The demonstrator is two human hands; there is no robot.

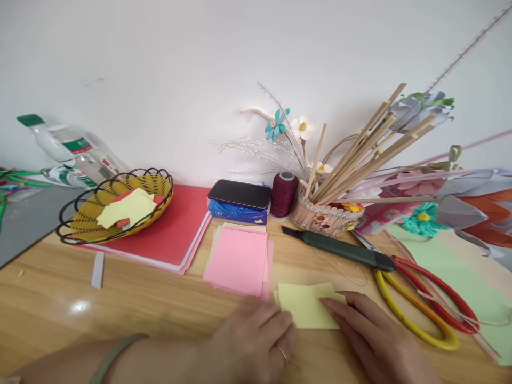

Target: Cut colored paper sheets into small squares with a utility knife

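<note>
yellow paper (306, 305) lies flat on the wooden table (160, 306), right in front of the person, between the two hands. another bit of yellow pokes out at its left side. the left hand (258, 338) is bent, and its fingertips touch the left end of the paper; the thumb is hidden, so i cannot tell if it pinches or only presses. this hand has a thin ring (282, 354) on one finger, and a pale bracelet (116, 358) goes around the wrist. the right hand (370, 333) has its fingers close together on the right end of the paper, and a corner of it shows in their pinch. just behind the paper is a pile of pink squares (238, 258). behind the squares, a black phone (240, 193) lies on a blue pack (236, 212), and a dark red spool of thread (284, 194) stands next to it. to the left, a yellow basket (88, 213) with bits of cut paper (128, 207) in it sits partly on red paper (188, 224). a small grey strip (98, 270) lies near the basket. on the right, a little box (326, 218) holds long wooden sticks (356, 149). a dark green cutter (344, 248) lies in front of the box, and scissors (434, 290) with red and yellow handles lie near the right hand.
</note>
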